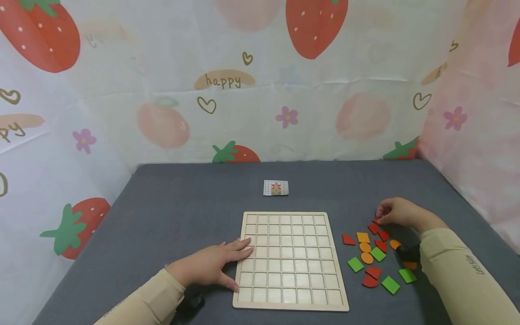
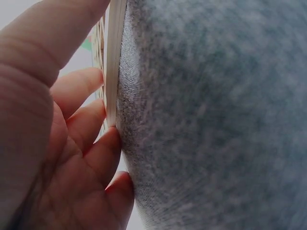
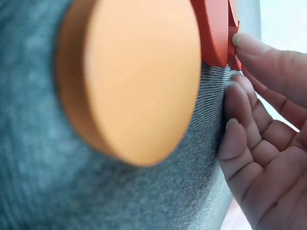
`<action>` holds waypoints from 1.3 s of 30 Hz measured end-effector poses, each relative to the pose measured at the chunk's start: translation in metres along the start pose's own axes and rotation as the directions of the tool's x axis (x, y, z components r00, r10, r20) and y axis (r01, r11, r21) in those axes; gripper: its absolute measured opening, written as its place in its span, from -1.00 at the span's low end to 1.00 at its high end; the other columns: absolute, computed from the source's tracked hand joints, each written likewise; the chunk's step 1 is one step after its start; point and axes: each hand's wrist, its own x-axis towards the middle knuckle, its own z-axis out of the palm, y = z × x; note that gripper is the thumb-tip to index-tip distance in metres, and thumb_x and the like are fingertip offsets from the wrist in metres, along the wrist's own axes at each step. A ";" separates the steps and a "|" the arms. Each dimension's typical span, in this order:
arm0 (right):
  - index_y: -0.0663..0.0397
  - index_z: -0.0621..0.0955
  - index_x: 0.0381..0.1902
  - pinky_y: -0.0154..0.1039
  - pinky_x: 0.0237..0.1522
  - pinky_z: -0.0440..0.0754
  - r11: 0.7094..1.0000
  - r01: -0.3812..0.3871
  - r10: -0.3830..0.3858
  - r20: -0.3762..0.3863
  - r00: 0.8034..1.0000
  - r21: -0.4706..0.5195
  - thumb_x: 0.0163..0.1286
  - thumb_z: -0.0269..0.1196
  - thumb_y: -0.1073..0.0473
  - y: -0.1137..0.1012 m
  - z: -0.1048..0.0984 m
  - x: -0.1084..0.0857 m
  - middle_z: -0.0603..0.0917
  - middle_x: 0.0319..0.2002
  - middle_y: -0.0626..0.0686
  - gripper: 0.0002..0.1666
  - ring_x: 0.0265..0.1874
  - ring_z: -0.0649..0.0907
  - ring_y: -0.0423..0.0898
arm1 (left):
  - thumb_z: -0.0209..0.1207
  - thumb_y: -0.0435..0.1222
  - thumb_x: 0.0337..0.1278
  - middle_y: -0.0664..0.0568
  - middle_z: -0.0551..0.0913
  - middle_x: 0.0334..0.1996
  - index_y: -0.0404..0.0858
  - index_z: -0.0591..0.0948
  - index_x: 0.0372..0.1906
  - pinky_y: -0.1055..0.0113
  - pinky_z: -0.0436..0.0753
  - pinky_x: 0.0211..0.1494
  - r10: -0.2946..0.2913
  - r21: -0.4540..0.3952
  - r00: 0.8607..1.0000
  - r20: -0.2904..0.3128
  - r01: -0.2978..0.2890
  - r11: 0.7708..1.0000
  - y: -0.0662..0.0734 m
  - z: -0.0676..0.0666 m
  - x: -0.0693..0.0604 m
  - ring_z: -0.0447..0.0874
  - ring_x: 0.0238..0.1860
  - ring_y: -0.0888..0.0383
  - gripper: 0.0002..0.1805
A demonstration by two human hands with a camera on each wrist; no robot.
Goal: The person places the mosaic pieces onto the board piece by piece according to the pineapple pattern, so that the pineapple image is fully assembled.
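Observation:
A square wooden grid board (image 1: 290,307) lies flat on the table. My left hand (image 1: 213,263) rests on its left edge, fingers straight and spread, the thumb near the front left corner. In the left wrist view, fingertips (image 2: 91,76) touch the board's side (image 2: 114,62). At the far end of a cluster of coloured pieces, my right hand (image 1: 406,213) pinches a small red piece (image 1: 375,221) at the tabletop, its exact shape partly hidden by the fingers. The right wrist view shows the thumb (image 3: 254,45) against red. An orange round piece (image 3: 144,81) fills the foreground there.
Right of the board lie orange circles (image 1: 367,258), an orange square (image 1: 363,237), several green squares (image 1: 391,285) and red quarter-round pieces (image 1: 370,281). A small pattern card (image 1: 276,188) lies behind the board. A printed fabric (image 1: 260,113) encloses the grey table (image 1: 195,198).

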 end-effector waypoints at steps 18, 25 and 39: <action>0.21 0.48 -0.40 -0.23 -0.48 0.40 0.998 -0.008 0.007 0.012 1.000 0.054 0.18 0.26 0.26 -0.002 0.000 -0.003 0.48 -0.55 -0.01 -0.83 -0.54 0.43 -0.09 | 0.30 0.18 -0.39 0.11 0.03 0.42 -0.07 0.18 0.39 0.00 0.11 0.33 -0.047 0.005 0.999 -0.004 0.047 0.999 0.000 0.001 -0.002 0.00 0.39 0.08 0.08; 0.21 0.48 -0.41 -0.21 -0.47 0.42 0.999 -0.011 0.010 0.007 1.000 0.052 0.18 0.26 0.25 -0.006 0.000 -0.002 0.49 -0.55 -0.01 -0.84 -0.55 0.42 -0.09 | 0.34 0.14 -0.38 0.08 0.13 0.39 -0.12 0.28 0.34 0.14 0.26 0.28 -0.041 0.008 0.998 -0.037 0.042 0.999 0.002 -0.001 -0.004 0.14 0.34 0.11 0.01; 0.16 0.59 -0.33 -0.12 -0.26 0.50 0.997 0.047 -0.045 -0.039 0.998 0.061 0.24 0.23 0.18 -0.040 -0.010 0.011 0.63 -0.36 0.02 -0.86 -0.34 0.54 0.00 | 0.35 0.15 -0.40 0.14 0.22 0.34 -0.03 0.35 0.29 0.17 0.35 0.20 -0.058 0.065 0.994 -0.096 0.064 0.996 0.002 0.001 0.000 0.28 0.27 0.15 -0.05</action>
